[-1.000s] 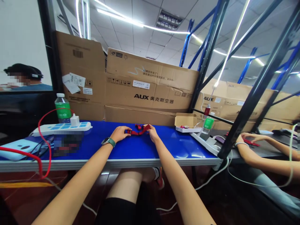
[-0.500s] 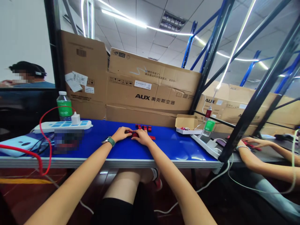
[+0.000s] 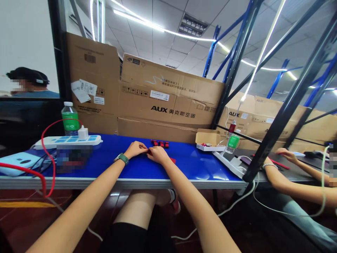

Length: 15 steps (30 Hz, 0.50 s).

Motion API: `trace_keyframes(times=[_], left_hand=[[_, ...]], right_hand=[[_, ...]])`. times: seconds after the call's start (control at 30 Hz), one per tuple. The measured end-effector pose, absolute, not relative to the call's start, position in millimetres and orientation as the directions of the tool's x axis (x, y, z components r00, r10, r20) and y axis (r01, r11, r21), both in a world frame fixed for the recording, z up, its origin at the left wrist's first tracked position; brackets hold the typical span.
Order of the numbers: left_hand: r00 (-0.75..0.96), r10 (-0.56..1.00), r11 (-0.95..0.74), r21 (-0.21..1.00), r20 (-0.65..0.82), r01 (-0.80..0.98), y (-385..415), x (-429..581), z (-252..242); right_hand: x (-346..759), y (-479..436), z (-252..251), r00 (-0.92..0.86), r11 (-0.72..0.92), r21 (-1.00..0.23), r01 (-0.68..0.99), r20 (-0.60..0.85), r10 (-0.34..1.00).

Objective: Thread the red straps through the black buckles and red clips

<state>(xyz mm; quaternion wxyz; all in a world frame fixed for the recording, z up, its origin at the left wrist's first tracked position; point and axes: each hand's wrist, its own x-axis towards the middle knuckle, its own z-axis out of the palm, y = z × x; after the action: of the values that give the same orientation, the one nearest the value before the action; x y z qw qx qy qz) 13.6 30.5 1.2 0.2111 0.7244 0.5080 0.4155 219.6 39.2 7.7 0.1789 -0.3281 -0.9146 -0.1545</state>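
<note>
My left hand, with a green-strapped watch on its wrist, is closed in a pinch over the blue table. Fingertip to fingertip with it, my right hand is closed too. A bit of a red strip pokes out on the right side of my right hand. Some dark red shows between the two hands' fingertips, mostly covered by the fingers. Just behind the hands lie several small red-and-black pieces in a row.
An open cardboard box holds small items at the right. A power strip, a green-labelled bottle and a light-blue object stand at the left. Cardboard panels rise behind. A co-worker's hands are at the far right.
My right hand's fingers have curled in and its knuckles are raised, where they lay flatter over the red strip. Less of the strip shows between the hands. My left hand has barely moved.
</note>
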Motion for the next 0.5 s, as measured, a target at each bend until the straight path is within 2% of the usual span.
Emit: trace_keyframes(times=[0.1,0.23,0.37,0.5], left_hand=[[0.033,0.908,-0.343,0.699,0.417,0.628,32.2,5.2,2.7],[-0.265,0.796,-0.212,0.660,0.545,0.720,35.7,-11.3,0.3],[-0.474,0.656,-0.099,0.689,0.588,0.718,36.1,-27.6,-3.6],[-0.675,0.491,0.037,0.761,0.550,0.647,35.0,-44.7,-4.1]], right_hand=[[221.7,41.2,8.2,-0.666,0.723,0.074,0.687,0.461,0.586],[223.8,45.4,6.5,-0.639,0.709,0.045,0.704,0.475,0.605],[229.0,50.1,7.1,-0.686,0.733,0.036,0.679,0.388,0.616],[243.3,52.8,12.6,-0.652,0.677,0.031,0.735,0.305,0.694]])
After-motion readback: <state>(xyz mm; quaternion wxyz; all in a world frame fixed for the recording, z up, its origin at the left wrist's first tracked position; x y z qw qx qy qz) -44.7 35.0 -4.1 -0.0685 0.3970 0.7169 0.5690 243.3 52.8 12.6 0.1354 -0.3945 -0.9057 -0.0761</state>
